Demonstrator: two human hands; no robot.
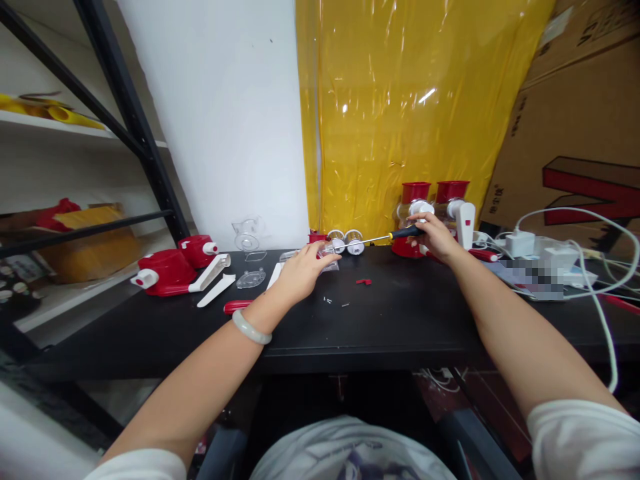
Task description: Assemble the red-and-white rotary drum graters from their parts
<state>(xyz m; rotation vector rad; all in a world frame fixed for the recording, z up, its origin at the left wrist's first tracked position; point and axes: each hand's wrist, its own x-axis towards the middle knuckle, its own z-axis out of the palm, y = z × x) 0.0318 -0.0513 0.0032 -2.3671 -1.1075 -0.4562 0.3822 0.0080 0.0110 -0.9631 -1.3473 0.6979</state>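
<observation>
- The left hand (300,273) lies on the black table (400,320), fingers curled down on a clear plastic piece (334,265).
- The right hand (434,237) is closed around the black handle of a screwdriver (370,241), whose shaft points across at the left fingertips.
- Small screws (327,300) lie just nearer than the left hand, and a red bit (364,281) lies between the hands.
- A red housing (167,272) sits well left of the left hand.

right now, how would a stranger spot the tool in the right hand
Find the yellow plastic sheet behind the black table. Before it, the right hand grips a black-handled screwdriver with a bare metal shaft, held nearly level. It is the only thin metal tool among red-and-white plastic parts.
</observation>
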